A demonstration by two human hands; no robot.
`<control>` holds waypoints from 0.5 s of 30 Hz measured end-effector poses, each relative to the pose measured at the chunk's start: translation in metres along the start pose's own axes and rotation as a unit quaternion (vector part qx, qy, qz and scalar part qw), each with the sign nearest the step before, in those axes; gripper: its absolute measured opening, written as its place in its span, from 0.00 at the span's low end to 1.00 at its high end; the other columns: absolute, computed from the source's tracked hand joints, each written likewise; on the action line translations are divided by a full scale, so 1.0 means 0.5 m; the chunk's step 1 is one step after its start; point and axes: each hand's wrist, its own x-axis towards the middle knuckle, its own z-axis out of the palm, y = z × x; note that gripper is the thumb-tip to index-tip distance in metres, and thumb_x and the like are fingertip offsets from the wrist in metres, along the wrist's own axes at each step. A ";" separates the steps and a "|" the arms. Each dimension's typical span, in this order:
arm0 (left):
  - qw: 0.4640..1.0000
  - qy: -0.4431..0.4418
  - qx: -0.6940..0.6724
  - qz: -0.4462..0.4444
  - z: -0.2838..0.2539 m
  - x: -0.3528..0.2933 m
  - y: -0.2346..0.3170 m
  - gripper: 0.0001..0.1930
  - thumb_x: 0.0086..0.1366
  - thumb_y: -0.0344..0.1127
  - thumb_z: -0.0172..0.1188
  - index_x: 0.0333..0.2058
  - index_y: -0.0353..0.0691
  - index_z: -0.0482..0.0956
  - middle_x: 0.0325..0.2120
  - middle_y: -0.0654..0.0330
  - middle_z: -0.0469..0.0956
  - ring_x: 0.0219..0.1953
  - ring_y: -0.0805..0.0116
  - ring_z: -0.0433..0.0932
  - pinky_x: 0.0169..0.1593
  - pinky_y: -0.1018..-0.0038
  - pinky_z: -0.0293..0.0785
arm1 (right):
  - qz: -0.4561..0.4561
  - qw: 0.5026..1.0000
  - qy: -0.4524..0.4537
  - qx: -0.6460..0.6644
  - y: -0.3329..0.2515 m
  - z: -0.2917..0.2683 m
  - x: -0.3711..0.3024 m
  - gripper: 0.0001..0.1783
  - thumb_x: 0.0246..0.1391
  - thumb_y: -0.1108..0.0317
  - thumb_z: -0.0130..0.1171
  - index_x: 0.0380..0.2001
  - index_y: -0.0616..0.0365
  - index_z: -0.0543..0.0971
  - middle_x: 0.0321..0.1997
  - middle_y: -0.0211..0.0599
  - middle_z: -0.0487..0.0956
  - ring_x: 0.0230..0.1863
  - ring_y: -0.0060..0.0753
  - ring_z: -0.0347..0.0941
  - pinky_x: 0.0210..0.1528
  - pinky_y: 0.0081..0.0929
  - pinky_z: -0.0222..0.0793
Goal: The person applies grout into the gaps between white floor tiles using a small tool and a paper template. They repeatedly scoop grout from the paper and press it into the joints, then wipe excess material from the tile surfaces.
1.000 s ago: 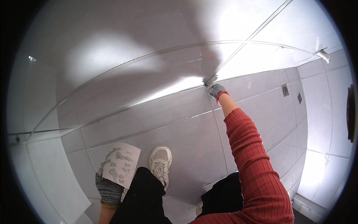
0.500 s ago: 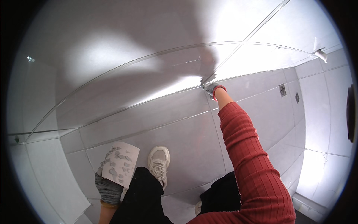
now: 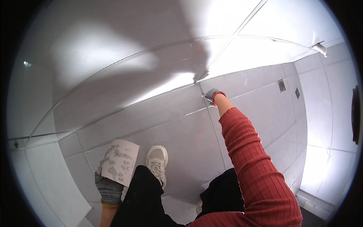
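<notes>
My left hand [image 3: 109, 189], in a grey knit glove with a mustard cuff, is closed on a flat pale board [image 3: 130, 153] beside my knee. Several dabs of grey paste [image 3: 123, 166] lie on the board's face. Ahead of me, my right hand [image 3: 214, 97], in a grey glove with a red cuff, reaches down to the grey floor tiles [image 3: 177, 140]. Its fingers are pinched together at a tile joint [image 3: 210, 113], a little short of the wall's foot. A small light tip shows at the fingertips, too small to name.
A large glossy tiled wall [image 3: 113, 41] rises ahead, carrying my shadow. A square floor drain [image 3: 281, 85] and a dark diamond-shaped fitting [image 3: 297, 93] lie right. A white fitting [image 3: 320, 49] projects from the far right corner. My light shoe [image 3: 156, 162] stands near the board.
My right hand has drawn back from the wall's foot, toward me along the floor joint. My left hand still holds the board, and the whole view has shifted slightly.
</notes>
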 end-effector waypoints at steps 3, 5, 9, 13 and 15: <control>0.996 -0.007 0.083 0.035 0.014 -0.004 0.004 0.25 0.64 0.49 0.46 0.54 0.40 0.68 0.53 0.57 0.68 0.55 0.61 0.66 0.58 0.64 0.63 | 0.006 1.000 -0.002 0.018 0.017 0.009 -0.014 0.25 0.54 0.47 0.54 0.24 0.62 0.74 0.19 0.37 0.72 0.18 0.33 0.68 0.21 0.33 0.65; 1.000 0.001 0.022 0.004 0.024 -0.008 0.008 0.24 0.64 0.49 0.46 0.53 0.40 0.68 0.53 0.57 0.68 0.54 0.61 0.67 0.58 0.64 0.63 | 0.015 1.000 0.004 0.008 0.028 0.017 -0.020 0.25 0.54 0.46 0.54 0.24 0.62 0.75 0.19 0.37 0.72 0.18 0.33 0.68 0.21 0.33 0.65; 0.998 -0.007 -0.046 -0.032 0.034 -0.012 0.012 0.24 0.64 0.49 0.47 0.53 0.40 0.69 0.52 0.57 0.69 0.54 0.61 0.67 0.57 0.64 0.64 | -0.005 1.000 0.015 0.002 0.049 0.038 -0.031 0.27 0.53 0.45 0.55 0.23 0.63 0.75 0.19 0.38 0.73 0.18 0.33 0.68 0.22 0.33 0.65; 0.999 -0.001 0.032 0.018 0.022 -0.007 0.005 0.23 0.64 0.48 0.46 0.52 0.40 0.69 0.52 0.57 0.69 0.54 0.62 0.67 0.57 0.65 0.64 | 0.002 0.998 0.023 0.051 0.069 0.060 -0.046 0.29 0.53 0.43 0.54 0.21 0.62 0.75 0.17 0.38 0.73 0.17 0.34 0.68 0.22 0.34 0.65; 0.988 -0.006 0.141 0.064 0.012 -0.005 0.000 0.22 0.65 0.47 0.45 0.52 0.40 0.69 0.52 0.57 0.69 0.55 0.62 0.67 0.58 0.64 0.63 | 0.010 0.999 0.017 0.050 0.077 0.066 -0.055 0.30 0.53 0.41 0.51 0.25 0.64 0.77 0.20 0.41 0.75 0.22 0.39 0.72 0.29 0.36 0.67</control>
